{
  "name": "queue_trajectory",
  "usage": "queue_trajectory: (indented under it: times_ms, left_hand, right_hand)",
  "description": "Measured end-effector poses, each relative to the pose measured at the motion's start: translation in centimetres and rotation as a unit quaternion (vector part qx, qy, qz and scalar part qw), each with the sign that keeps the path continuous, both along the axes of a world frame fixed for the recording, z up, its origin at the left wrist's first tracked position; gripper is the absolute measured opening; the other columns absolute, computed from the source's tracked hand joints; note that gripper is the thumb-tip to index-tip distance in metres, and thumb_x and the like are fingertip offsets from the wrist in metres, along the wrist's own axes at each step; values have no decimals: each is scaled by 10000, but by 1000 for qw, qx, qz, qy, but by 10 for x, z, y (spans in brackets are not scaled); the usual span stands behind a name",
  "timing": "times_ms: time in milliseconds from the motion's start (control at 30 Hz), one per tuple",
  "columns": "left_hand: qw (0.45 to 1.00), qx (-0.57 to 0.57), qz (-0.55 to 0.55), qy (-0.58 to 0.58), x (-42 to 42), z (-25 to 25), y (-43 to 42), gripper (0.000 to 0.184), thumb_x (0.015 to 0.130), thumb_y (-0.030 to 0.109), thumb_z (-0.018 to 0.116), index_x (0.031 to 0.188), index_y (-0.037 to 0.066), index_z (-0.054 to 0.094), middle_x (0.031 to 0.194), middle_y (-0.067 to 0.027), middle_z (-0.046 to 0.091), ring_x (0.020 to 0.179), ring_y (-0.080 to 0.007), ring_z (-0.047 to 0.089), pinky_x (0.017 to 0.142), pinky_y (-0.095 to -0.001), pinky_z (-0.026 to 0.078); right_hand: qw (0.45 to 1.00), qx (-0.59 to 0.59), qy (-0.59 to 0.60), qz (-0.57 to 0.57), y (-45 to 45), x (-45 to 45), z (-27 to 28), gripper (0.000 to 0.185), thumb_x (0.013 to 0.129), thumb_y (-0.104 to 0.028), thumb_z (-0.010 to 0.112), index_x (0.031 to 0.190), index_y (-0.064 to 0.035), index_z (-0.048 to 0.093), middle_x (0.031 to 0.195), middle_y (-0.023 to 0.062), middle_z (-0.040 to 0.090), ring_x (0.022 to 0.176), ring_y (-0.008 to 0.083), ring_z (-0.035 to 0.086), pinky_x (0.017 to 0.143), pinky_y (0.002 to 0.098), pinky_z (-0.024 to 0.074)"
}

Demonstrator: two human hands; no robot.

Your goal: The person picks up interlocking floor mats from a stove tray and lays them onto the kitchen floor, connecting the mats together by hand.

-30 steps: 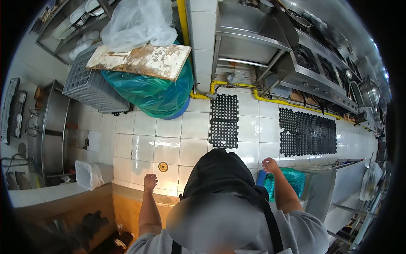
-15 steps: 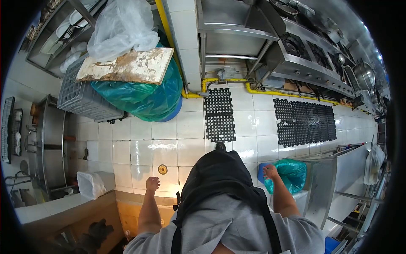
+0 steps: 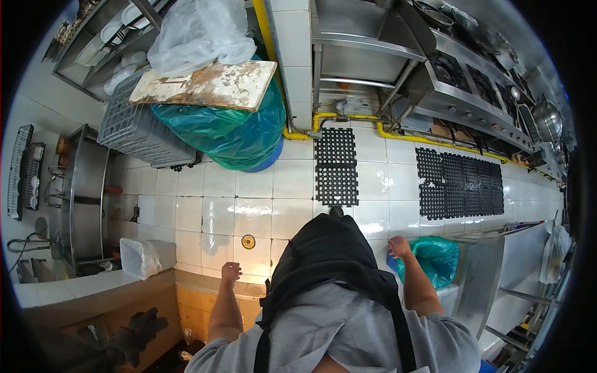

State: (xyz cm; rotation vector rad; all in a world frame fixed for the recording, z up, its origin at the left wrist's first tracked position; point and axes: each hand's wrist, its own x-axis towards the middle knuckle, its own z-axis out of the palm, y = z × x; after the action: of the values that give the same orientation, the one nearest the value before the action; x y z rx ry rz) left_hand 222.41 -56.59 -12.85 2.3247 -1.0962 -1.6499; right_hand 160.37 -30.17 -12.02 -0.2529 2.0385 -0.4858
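My left hand (image 3: 231,272) hangs low on the left above the tiled floor (image 3: 255,211), its fingers loosely curled and nothing visible in them. A round brass-coloured floor drain (image 3: 248,242) lies a little beyond it. On the other side, my right hand (image 3: 398,247) hangs with fingers loosely bent and partly apart, holding nothing that I can see. In the view it is beside a blue bin lined with a green bag (image 3: 436,258); whether it touches the bin I cannot tell. My black apron (image 3: 333,255) covers the middle, and one dark shoe tip (image 3: 336,211) shows.
Black perforated mats (image 3: 336,166) lie ahead and to the right (image 3: 460,183). A large green-bagged bin (image 3: 230,140) bears a worn board (image 3: 205,86) beside grey crates (image 3: 140,127). The stove (image 3: 472,102) stands back right, yellow pipe (image 3: 423,138) below it. A sink (image 3: 87,180) is left.
The view has turned slightly left, so the bins, mats and stove sit further right in the picture. Both hands remain low at my sides, with nothing taken up.
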Motion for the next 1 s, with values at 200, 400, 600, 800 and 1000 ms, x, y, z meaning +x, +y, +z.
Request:
queue_trajectory:
  times_ms: [200,400,600,800,1000]
  left_hand:
    - [995,100,-4,-13,7,2,18,205,927,206,518,1062,58,561,890,-101,655,688,-210,641,610,-372,513]
    - [981,-140,105,80,-22,-2,-40,137,922,138,528,1016,41,548,804,-83,631,629,-168,617,492,-256,460]
    - [939,-314,71,120,-123,56,-196,275,884,87,574,1140,1,525,876,-76,614,714,-134,603,575,-238,467]
    - [937,-336,14,91,-270,103,-320,526,859,106,628,1334,31,413,1000,-102,606,767,-144,605,600,-256,474]
    - [922,-369,-15,117,-306,74,-380,492,890,54,585,1345,86,402,1169,-106,564,1010,-227,601,744,-412,537]
  right_hand:
    - [1000,24,-19,2,-3,-1,2,343,898,-281,602,1116,-18,569,896,151,673,660,252,670,536,408,549]
    - [998,60,-17,1,-19,-31,-3,309,896,-282,606,1087,-40,582,855,135,669,642,249,668,524,410,555]
    - [999,38,21,27,-87,-102,-9,287,892,-287,603,1063,-57,585,810,102,657,595,218,657,468,375,536]
    - [1000,-11,-1,8,-175,-197,-33,275,896,-266,599,1065,-50,580,813,98,650,581,199,642,455,338,515]
    - [998,-32,-22,-46,-243,-280,-15,289,906,-255,592,1110,-52,568,858,107,665,628,210,651,495,337,527]
